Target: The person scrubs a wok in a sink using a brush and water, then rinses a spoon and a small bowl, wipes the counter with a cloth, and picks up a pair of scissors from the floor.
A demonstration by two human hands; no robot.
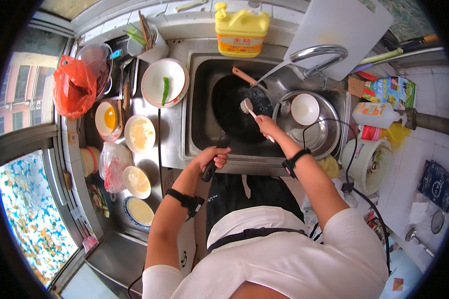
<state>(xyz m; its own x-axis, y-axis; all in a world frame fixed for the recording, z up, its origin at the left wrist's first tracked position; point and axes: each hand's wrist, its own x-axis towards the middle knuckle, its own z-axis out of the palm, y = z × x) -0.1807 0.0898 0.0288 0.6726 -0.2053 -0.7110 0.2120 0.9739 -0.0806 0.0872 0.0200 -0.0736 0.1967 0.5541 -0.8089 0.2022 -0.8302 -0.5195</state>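
Observation:
A black wok (228,108) stands tilted in the stainless steel sink (202,144), its dark handle pointing toward me. My left hand (214,159) is closed around that handle at the sink's front edge. In my right hand (266,126) is a pink-handled scrub brush (249,106), its bristle head over the wok's inside. A stream of water falls from the curved chrome faucet (320,50) into the wok, where some foam or splashing shows. A wooden-handled utensil (247,77) leans across the wok's far rim. Right of the wok, a metal basin (335,130) holds a white bowl (305,109).
Left of the sink are a bowl with a green chili pepper (165,91), several bowls of pale food (139,134), and a red plastic bag (74,88). Behind stand a yellow jug (242,31) and a white cutting board (335,26). A pump bottle (374,113) and bucket (366,166) are at right.

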